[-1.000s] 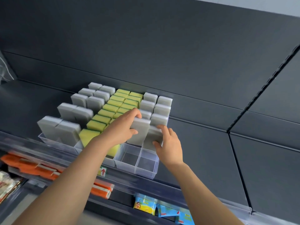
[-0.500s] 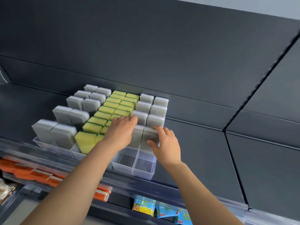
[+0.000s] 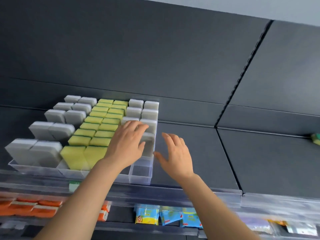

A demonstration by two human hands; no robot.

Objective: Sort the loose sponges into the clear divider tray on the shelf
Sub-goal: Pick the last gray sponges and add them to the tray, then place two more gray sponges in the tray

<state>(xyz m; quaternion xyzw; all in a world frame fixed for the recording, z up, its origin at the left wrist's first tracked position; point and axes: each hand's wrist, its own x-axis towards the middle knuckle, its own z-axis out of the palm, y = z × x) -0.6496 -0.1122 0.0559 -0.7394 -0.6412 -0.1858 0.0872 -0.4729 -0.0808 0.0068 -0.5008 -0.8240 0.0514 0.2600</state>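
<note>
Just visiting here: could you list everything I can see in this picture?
Clear divider tray: one, transparent, on the dark shelf.
Grey sponges: ten in the left two columns, more at right.
Yellow-green sponges: two middle columns, count blurred.
Loose sponge: one, green-yellow, far right of shelf.
Orange packets: several, lower shelf, left.
Blue packets: three, lower shelf, middle.
Left hand: one, resting on right grey sponges.
Right hand: one, fingers spread, beside the tray.

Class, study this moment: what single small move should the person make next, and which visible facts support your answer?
Probably send the right hand rightward toward the loose sponge at the far right: that hand is open and holds nothing, the left hand rests on the grey sponges, and the clear tray shows an empty front compartment.
</note>
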